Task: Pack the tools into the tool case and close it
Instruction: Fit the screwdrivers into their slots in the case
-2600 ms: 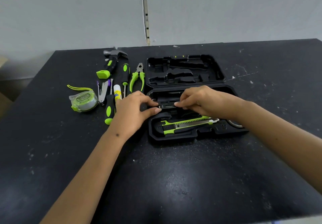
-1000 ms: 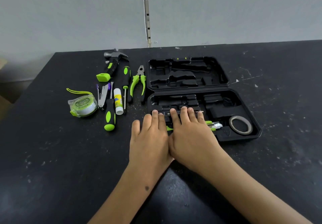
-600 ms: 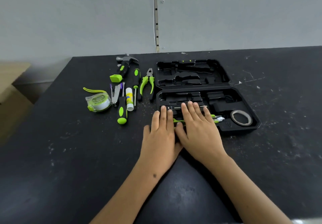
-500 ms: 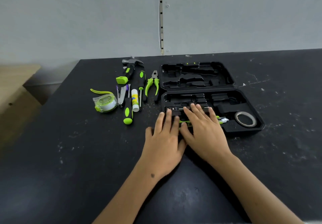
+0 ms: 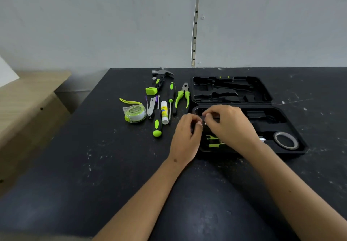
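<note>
The black tool case (image 5: 293,152) lies open on the black table, its moulded lid (image 5: 266,94) flat behind it. In the near half sit a green utility knife (image 5: 214,143), partly under my right hand, and a tape roll (image 5: 286,140). My left hand (image 5: 185,141) and right hand (image 5: 231,126) meet over the case's left end, fingertips pinched on a small black bit holder that they mostly hide. Left of the case lie a hammer (image 5: 159,83), pliers (image 5: 183,96), two screwdrivers (image 5: 157,124), a glue stick (image 5: 164,112), a stapler (image 5: 151,105) and a tape measure (image 5: 134,113).
A wooden bench (image 5: 28,94) stands lower, off the table's left edge. A grey wall with a vertical metal strip (image 5: 195,25) rises right behind the table. Bare scuffed tabletop (image 5: 112,165) stretches in front of the loose tools.
My hands were pressing flat on the case's near half; now both have lifted and curled, pinching at the left end of the bit holder. The view has shifted so everything sits further right.
</note>
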